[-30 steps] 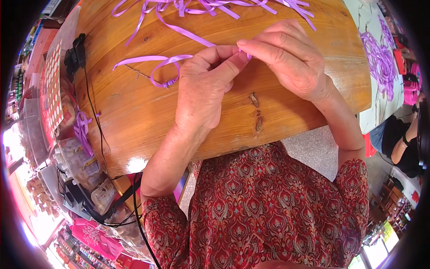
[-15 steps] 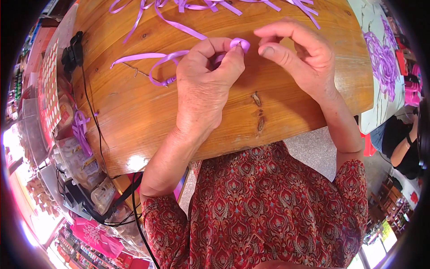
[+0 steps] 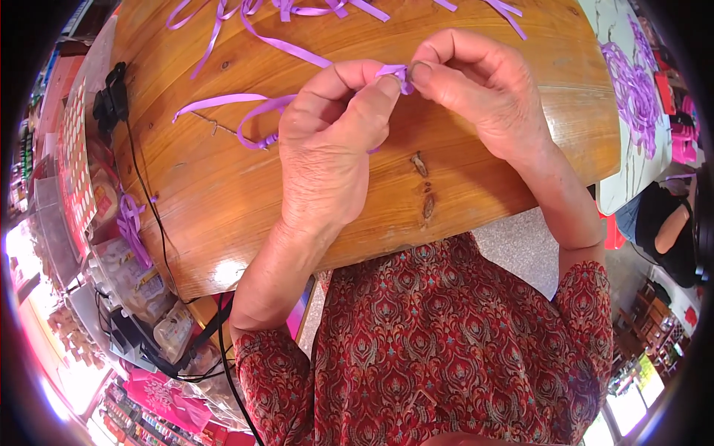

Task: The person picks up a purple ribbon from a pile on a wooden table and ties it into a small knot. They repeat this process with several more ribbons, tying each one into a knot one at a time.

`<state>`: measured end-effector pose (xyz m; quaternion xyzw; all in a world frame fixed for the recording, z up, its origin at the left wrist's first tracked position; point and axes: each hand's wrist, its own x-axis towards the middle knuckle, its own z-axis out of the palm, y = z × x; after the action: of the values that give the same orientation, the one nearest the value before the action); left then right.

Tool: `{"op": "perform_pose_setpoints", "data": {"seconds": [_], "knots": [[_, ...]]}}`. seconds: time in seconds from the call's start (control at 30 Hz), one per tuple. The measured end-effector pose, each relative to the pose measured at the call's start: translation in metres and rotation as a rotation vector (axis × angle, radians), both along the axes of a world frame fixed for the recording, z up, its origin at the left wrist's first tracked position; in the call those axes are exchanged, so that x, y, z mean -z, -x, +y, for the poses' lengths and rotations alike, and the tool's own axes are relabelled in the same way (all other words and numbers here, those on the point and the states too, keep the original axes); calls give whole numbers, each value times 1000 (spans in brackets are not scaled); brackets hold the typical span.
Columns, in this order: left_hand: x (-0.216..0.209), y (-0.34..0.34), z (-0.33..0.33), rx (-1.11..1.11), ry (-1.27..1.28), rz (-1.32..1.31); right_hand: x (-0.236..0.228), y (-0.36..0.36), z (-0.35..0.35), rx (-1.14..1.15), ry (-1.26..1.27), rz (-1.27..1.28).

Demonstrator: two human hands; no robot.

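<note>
Left hand (image 3: pixel 327 145) and right hand (image 3: pixel 494 97) at purple ribbon (image 3: pixel 393 71)

Note left hand raised above wooden desk (image 3: pixel 476 186), with thumb and index finger pinching the folded purple ribbon. Note right hand opposite, with thumb and index finger drawn together at the ribbon's right edge; cannot tell whether gripping or only touching. Locate purple ribbon above the desk, between the two sets of fingertips.

Surface: glossy, grained and knotted. To the left of left hand, see ribbon loop (image 3: pixel 249 123) and, just beside, thin twisted wire (image 3: pixel 216 125). Toward the far edge, see loose purple strips (image 3: pixel 335 10). At the left edge, see black cable (image 3: pixel 152 204).

Room: to the right, see white veined desk (image 3: pixel 613 186) with purple ribbon heap (image 3: pixel 632 100) on top. Below, see speckled floor (image 3: pixel 520 241). At far right, see another person (image 3: pixel 666 234), in dark clothing.

Containers: to the left, see clear plastic bin (image 3: pixel 56 215), with contents too blurred to identify. Nearer the desk, see clear packet (image 3: pixel 137 279), with pale contents, and, just above, ribbon bundle (image 3: pixel 130 227). At lower left, see pink bag (image 3: pixel 160 398).
</note>
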<state>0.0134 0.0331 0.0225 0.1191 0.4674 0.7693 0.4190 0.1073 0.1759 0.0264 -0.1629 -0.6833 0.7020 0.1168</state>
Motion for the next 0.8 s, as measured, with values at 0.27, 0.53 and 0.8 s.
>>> {"op": "perform_pose_setpoints", "data": {"seconds": [0.27, 0.53, 0.8], "knots": [[5, 5, -3, 155, -166, -220, -5, -4, -1, -60, 124, 80], [-1, 5, -4, 95, -110, -131, -8, -2, 2, -39, -597, 408], [-1, 6, -6, 112, -82, -67, -12, -1, 6, 4, -851, 481]]}}
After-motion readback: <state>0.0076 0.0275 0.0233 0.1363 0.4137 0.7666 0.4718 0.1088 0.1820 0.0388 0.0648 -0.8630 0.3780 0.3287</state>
